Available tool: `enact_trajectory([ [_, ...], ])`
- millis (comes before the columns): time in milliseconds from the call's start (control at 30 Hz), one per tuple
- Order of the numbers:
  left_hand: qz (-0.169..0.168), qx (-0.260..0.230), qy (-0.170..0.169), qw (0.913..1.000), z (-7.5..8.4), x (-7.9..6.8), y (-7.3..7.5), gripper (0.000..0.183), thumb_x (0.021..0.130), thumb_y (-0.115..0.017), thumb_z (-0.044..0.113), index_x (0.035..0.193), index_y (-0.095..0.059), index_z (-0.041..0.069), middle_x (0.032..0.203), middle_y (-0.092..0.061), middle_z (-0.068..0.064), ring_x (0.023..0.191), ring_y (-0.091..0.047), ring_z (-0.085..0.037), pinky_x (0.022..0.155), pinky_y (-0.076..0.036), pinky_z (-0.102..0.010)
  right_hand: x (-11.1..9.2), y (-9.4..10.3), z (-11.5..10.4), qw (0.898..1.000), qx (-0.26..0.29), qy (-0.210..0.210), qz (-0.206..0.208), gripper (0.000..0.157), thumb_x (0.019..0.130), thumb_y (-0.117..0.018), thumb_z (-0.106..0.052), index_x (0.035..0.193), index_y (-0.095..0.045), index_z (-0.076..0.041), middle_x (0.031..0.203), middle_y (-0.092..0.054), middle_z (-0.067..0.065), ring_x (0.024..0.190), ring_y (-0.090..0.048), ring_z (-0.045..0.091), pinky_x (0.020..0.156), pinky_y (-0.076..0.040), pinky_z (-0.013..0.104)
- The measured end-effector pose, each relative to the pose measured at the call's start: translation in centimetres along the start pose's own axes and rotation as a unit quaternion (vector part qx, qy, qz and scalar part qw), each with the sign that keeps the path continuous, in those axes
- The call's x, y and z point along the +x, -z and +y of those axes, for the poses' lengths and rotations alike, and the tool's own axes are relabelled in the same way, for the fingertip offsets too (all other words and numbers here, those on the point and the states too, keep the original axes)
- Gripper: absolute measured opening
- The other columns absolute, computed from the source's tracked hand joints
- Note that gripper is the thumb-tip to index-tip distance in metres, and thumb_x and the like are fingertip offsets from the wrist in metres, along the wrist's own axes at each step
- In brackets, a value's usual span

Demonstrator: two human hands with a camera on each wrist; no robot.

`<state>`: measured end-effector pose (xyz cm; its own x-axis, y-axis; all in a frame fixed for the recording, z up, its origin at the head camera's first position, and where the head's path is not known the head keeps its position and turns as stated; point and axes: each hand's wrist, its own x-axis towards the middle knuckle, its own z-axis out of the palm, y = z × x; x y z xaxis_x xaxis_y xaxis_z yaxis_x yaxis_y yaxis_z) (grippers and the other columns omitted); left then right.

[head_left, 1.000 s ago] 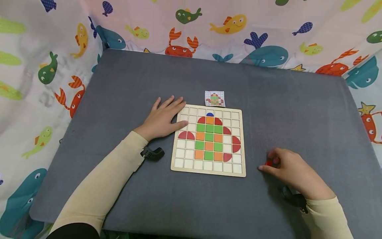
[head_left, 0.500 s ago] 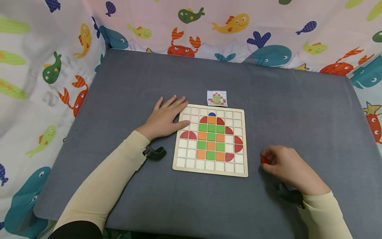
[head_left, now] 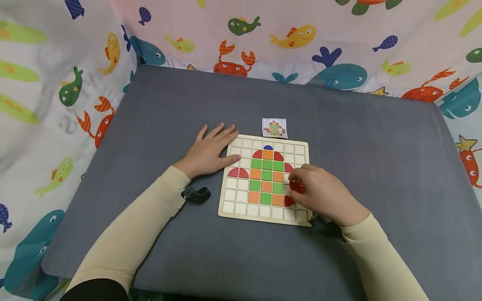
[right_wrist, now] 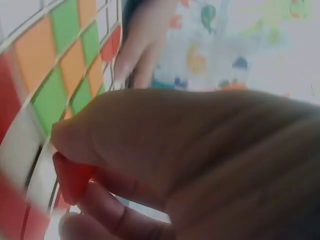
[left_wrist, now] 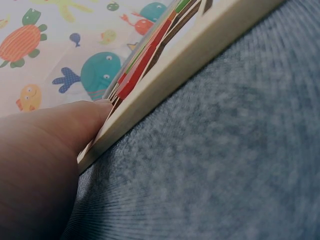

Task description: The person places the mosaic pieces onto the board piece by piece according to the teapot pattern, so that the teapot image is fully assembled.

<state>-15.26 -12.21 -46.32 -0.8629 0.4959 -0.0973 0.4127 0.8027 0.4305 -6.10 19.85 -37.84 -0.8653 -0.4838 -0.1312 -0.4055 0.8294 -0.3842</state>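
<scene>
A square wooden grid board (head_left: 244, 213) lies in the middle of the table, with green, orange and red tiles set in its cells and a blue half-round tile (head_left: 268, 147) near the top. My left hand (head_left: 210, 152) lies flat with fingers spread at the board's upper left, its thumb over the left edge. In the left wrist view the thumb (left_wrist: 85, 120) touches the board's rim. Over the board's right side, my right hand (head_left: 325, 194) pinches a small red tile (right_wrist: 72, 177) between thumb and fingers. That hand covers several right-hand cells and their red tiles.
Just beyond the board's far edge sits a small printed card (head_left: 274, 128) with a coloured grid pattern. A grey cloth covers the table (head_left: 180, 259). Behind it hangs a curtain (head_left: 263, 50) printed with sea animals.
My right hand has picked the red tile up from the table right of the board and moved left with it over the board. My left hand stays in place.
</scene>
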Motion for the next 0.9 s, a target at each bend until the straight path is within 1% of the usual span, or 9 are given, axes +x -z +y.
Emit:
enact_trajectory([
  [167, -0.002, 0.004, 0.001, 1.0, 0.0, -0.1, 0.0, 0.084, 0.102, -0.048, 0.072, 0.169, -0.026, 0.027, 0.175, -0.018, 0.008, 0.164, -0.004, -0.018, 0.128, 0.011, -0.054, 2.0, -1.3, -2.1, 0.999, -0.004, 0.046, 0.0, 0.014, 0.087, -0.079, -0.011, 0.101, -0.077, -0.009, 0.092, -0.068, 0.0, 0.075, -0.056, 0.013, 0.066, -0.052, 0.032],
  [300, -0.001, 0.007, 0.001, 1.0, 0.0, 0.0, 0.1, 0.083, 0.102, -0.047, 0.072, 0.169, -0.025, 0.028, 0.175, -0.018, 0.008, 0.164, -0.004, -0.018, 0.128, 0.011, -0.054, 3.7, -1.9, -3.5, 0.996, 0.015, 0.083, -0.015, 0.012, 0.088, -0.08, -0.013, 0.1, -0.077, -0.009, 0.092, -0.068, -0.001, 0.079, -0.057, 0.013, 0.071, -0.053, 0.03],
  [400, 0.0, 0.009, 0.001, 1.0, -0.1, -0.1, 0.0, 0.083, 0.102, -0.046, 0.073, 0.169, -0.026, 0.028, 0.175, -0.018, 0.008, 0.164, -0.004, -0.018, 0.128, 0.011, -0.054, 4.9, -2.4, -4.4, 0.993, 0.034, 0.11, -0.03, 0.008, 0.088, -0.078, -0.009, 0.097, -0.076, -0.009, 0.09, -0.066, -0.001, 0.077, -0.056, 0.012, 0.071, -0.052, 0.028],
  [500, 0.002, 0.009, 0.002, 1.0, -0.2, -0.2, 0.0, 0.083, 0.102, -0.046, 0.073, 0.169, -0.027, 0.028, 0.175, -0.019, 0.008, 0.164, -0.005, -0.018, 0.128, 0.011, -0.054, 5.9, -2.9, -5.3, 0.99, 0.043, 0.13, -0.042, 0.008, 0.089, -0.077, -0.008, 0.097, -0.076, -0.01, 0.09, -0.065, -0.001, 0.078, -0.056, 0.012, 0.071, -0.052, 0.027],
  [600, 0.004, 0.011, 0.004, 0.9999, -0.3, -0.2, -0.2, 0.083, 0.102, -0.045, 0.073, 0.169, -0.027, 0.028, 0.175, -0.019, 0.008, 0.164, -0.006, -0.018, 0.128, 0.01, -0.054, 6.6, -3.3, -5.9, 0.988, 0.045, 0.136, -0.051, 0.009, 0.091, -0.077, -0.009, 0.1, -0.076, -0.01, 0.09, -0.064, -0.001, 0.079, -0.056, 0.013, 0.073, -0.052, 0.027],
  [733, 0.0, 0.009, 0.004, 0.9999, -0.2, -0.2, -0.2, 0.083, 0.102, -0.045, 0.073, 0.169, -0.027, 0.028, 0.175, -0.019, 0.008, 0.164, -0.005, -0.019, 0.128, 0.011, -0.055, 7.0, -3.9, -6.1, 0.989, 0.039, 0.129, -0.063, 0.012, 0.091, -0.081, -0.011, 0.103, -0.077, -0.011, 0.092, -0.065, -0.001, 0.081, -0.058, 0.013, 0.075, -0.053, 0.028],
  [900, 0.001, 0.006, 0.001, 1.0, -0.1, -0.2, -0.1, 0.083, 0.102, -0.045, 0.073, 0.169, -0.027, 0.028, 0.175, -0.018, 0.008, 0.164, -0.005, -0.019, 0.128, 0.011, -0.055, 7.3, -4.4, -5.9, 0.989, 0.033, 0.13, -0.066, 0.014, 0.09, -0.085, -0.013, 0.1, -0.076, -0.012, 0.091, -0.065, -0.002, 0.08, -0.057, 0.013, 0.074, -0.052, 0.028],
])
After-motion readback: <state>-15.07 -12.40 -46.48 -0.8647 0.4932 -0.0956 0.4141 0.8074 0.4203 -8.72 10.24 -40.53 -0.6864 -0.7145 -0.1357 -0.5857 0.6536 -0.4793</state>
